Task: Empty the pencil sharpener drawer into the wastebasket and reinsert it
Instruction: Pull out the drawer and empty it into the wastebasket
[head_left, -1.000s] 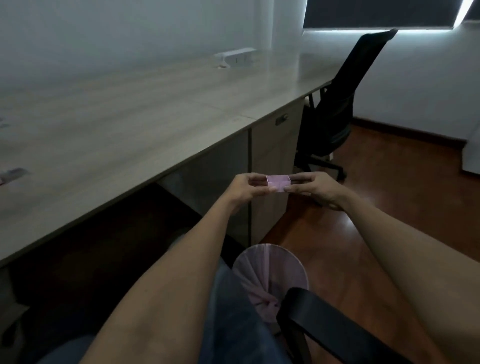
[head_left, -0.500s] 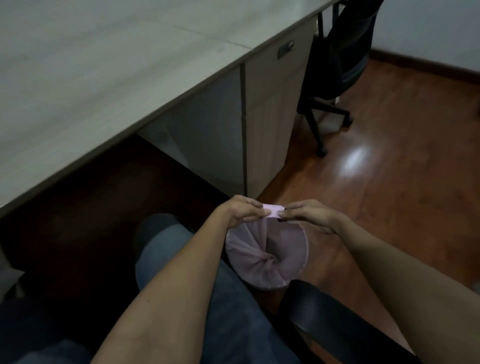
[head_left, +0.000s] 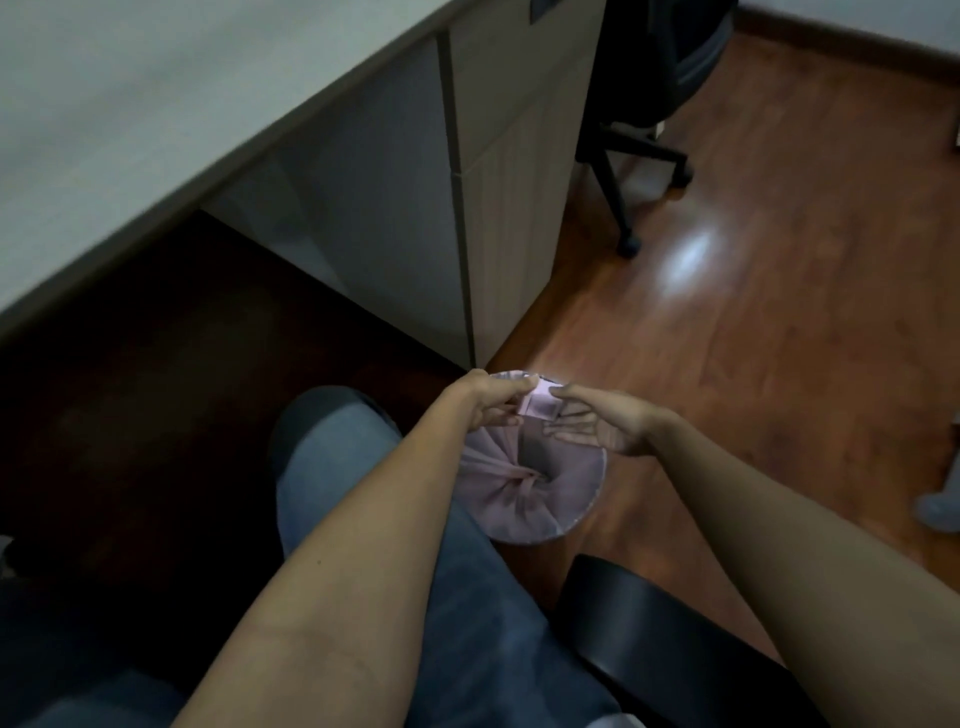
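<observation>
— Both hands have dropped with the pink sharpener (head_left: 540, 406); it now hangs directly over the wastebasket (head_left: 524, 512), near its far rim.
— Who has it?
— Left hand (head_left: 485, 402) pinches one end. Right hand (head_left: 597, 426) touches the other with a fingertip; whether it grips, I cannot tell.
— Step?
— Pulling the drawer out above the wastebasket, I judge. Next: slide it free, tip it, keeping it inside the rim.

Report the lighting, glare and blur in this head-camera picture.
Head view: dim overall; deep shadow under the desk; a bright glare patch on the wooden floor; the left hand, right hand and pink sharpener look slightly soft.
</observation>
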